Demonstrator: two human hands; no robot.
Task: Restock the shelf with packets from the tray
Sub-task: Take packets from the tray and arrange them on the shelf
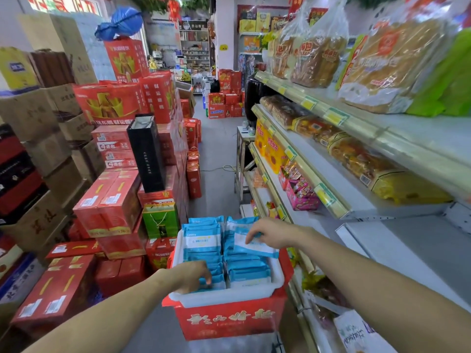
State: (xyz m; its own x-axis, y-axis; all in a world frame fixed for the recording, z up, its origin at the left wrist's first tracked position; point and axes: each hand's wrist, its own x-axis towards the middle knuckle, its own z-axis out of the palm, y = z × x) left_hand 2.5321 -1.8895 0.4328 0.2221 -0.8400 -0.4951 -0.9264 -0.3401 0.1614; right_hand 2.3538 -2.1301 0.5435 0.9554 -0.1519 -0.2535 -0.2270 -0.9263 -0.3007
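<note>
A white tray [276,280] packed with two rows of blue-and-white packets [204,240] sits on a red carton [229,319] in the aisle. My right hand [270,231] pinches one blue-and-white packet [254,247] and holds it tilted above the right row. My left hand [192,275] reaches into the near left corner of the tray, its fingers curled on the packets [216,278] there. To the right is the shelf [418,240], with a bare white stretch at hand level.
Stacks of red gift boxes [109,200] and brown cartons [30,115] wall in the aisle's left side. A green bag [160,220] stands just left of the tray. Bread [316,59] and snack packs [300,192] fill the upper shelves. The grey floor [216,151] runs ahead.
</note>
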